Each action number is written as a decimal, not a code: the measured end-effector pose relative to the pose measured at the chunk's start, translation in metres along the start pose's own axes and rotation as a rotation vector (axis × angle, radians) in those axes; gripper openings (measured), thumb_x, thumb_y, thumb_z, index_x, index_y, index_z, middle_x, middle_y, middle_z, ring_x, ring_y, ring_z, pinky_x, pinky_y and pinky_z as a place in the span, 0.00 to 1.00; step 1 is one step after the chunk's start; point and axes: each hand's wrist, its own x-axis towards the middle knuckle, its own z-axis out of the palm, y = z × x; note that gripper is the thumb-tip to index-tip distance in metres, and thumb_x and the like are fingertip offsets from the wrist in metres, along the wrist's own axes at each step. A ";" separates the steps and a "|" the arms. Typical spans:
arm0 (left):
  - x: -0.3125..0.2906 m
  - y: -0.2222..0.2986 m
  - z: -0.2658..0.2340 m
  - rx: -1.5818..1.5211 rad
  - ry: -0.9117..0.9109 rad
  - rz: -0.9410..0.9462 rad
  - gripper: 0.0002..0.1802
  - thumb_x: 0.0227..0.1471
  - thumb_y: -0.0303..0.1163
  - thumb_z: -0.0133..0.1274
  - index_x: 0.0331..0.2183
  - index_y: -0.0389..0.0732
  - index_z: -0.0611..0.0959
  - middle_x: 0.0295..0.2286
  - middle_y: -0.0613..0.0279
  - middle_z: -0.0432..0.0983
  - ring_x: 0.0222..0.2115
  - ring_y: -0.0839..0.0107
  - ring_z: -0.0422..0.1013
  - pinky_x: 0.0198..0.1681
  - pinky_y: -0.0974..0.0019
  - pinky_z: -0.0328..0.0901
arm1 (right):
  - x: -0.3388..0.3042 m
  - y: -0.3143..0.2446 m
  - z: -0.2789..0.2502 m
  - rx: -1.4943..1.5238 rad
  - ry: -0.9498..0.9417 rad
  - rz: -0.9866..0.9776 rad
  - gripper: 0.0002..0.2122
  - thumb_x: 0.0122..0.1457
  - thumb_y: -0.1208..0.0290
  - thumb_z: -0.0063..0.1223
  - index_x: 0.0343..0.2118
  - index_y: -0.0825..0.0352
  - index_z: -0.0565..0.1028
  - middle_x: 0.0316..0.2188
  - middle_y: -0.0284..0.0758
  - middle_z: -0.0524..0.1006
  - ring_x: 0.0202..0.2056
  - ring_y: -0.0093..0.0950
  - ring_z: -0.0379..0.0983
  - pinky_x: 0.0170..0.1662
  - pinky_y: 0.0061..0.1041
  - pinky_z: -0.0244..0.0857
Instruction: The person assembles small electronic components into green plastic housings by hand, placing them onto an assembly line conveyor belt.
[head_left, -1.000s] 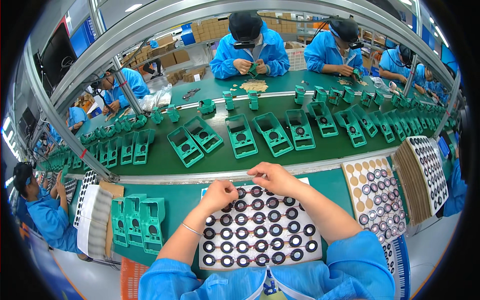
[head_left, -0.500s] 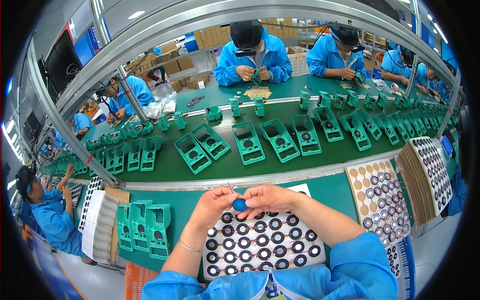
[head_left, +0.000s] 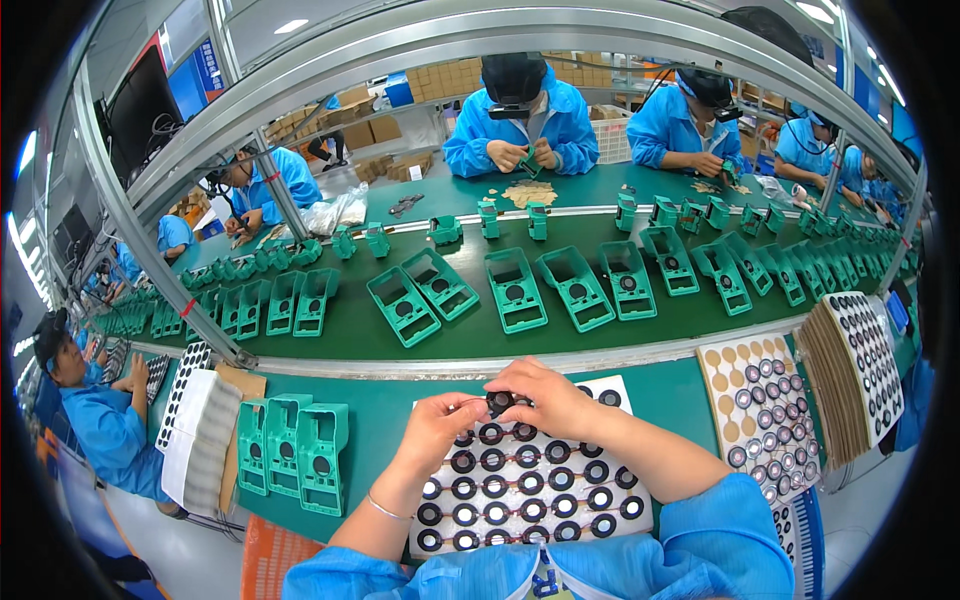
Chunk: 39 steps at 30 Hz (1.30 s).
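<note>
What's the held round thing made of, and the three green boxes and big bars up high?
Round thing: maybe plastic or coated metal; it looks dark, but too small to tell.
Three green boxes: probably smooth, slightly shiny plastic, evenly coloured with rounded corners.
Big bars: probably satin aluminium, silvery grey with long grooves.

"Place?"
"Factory floor, assembly line."
"Shown by?"
"Long green tables (head_left: 380, 410), rows of matching green cases (head_left: 500, 293), workers in blue jackets (head_left: 522, 130) along both sides, metal frame (head_left: 480, 30) overhead, cardboard boxes (head_left: 450, 78) stacked behind."
</note>
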 end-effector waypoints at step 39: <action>0.024 -0.035 -0.038 1.433 0.261 0.344 0.05 0.40 0.29 0.50 0.20 0.42 0.80 0.23 0.58 0.73 0.29 0.57 0.67 0.33 0.56 0.61 | -0.006 0.064 -0.110 0.931 0.354 0.606 0.16 0.57 0.68 0.51 0.47 0.67 0.68 0.35 0.30 0.73 0.29 0.17 0.66 0.32 0.16 0.62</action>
